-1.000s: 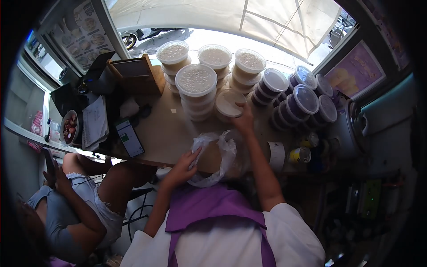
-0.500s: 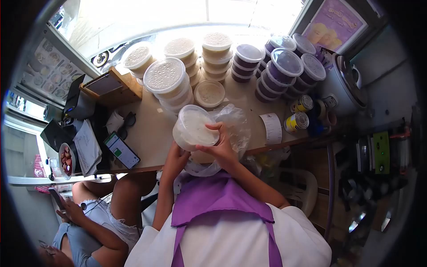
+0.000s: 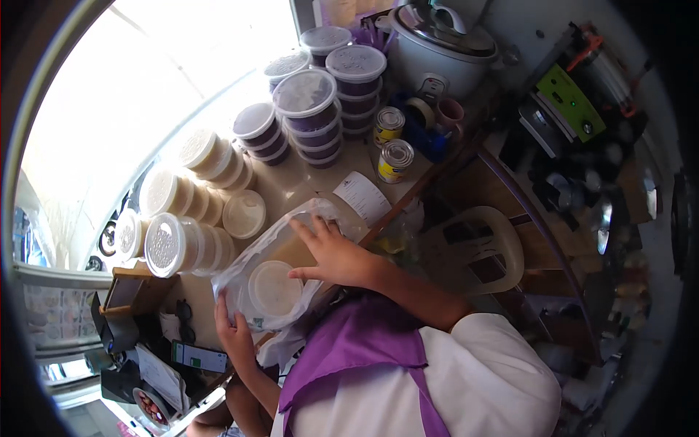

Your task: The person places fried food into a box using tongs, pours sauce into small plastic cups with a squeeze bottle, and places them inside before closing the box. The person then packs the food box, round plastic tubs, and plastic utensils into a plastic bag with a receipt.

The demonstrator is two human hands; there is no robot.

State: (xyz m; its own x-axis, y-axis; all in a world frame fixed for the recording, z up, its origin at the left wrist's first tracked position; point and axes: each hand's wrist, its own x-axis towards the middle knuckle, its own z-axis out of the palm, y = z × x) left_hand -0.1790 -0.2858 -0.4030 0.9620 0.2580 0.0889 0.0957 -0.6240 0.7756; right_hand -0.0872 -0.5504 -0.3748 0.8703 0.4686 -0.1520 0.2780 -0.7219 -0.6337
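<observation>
A clear plastic bag (image 3: pixel 251 256) lies spread on the table at the front edge, its mouth wide. Inside it sits a round plastic tub with a whitish lid (image 3: pixel 273 287). My left hand (image 3: pixel 234 336) pinches the bag's left rim between thumb and fingers. My right hand (image 3: pixel 331 255) is over the bag's right side with fingers spread, its thumb near the tub's edge; whether the fingertips press on the film I cannot tell. Just beyond the bag lies a single lidded tub of pale food (image 3: pixel 244 214).
Stacked cream-coloured tubs (image 3: pixel 166 244) stand at the left and purple ones (image 3: pixel 306 95) behind. To the right are a paper slip (image 3: pixel 362 197), cans (image 3: pixel 395 161) and a rice cooker (image 3: pixel 444 44). A phone (image 3: pixel 199 357) lies front left, and a plastic chair (image 3: pixel 502 251) is at right.
The tub I held in both hands is now down inside the bag. My right hand has let go and spread; my left has moved to the bag's rim. The view has turned right.
</observation>
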